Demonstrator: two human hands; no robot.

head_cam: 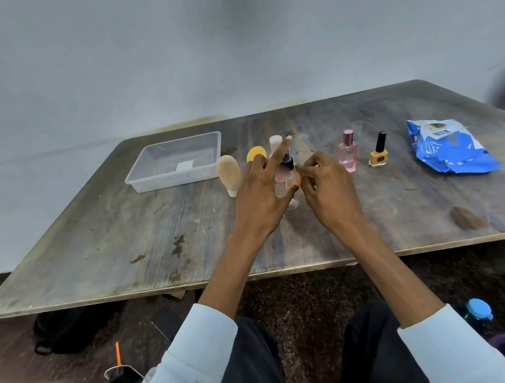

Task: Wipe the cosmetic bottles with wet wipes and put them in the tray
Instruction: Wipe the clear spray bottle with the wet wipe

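Hands meeting mid-frame over a row of small bottles, tray waiting empty at upper left.

Left hand [260,190] spread wide; right hand [326,184] curled, grip unclear. Clear pump bottle [286,169] between: probably light, slick, best gripped round the body. Clear tray [139,183] holds no bottles; wipes pack [450,147] far right.

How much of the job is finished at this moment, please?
Nothing looks done: the clear tray holds no bottle. In hand: both the left hand and right hand are at a clear pump bottle; no wipe is plainly visible there. Left: the beige tube, yellow bottle, pink perfume bottle and nail polish stand on the table, and the wipes pack lies at the right.
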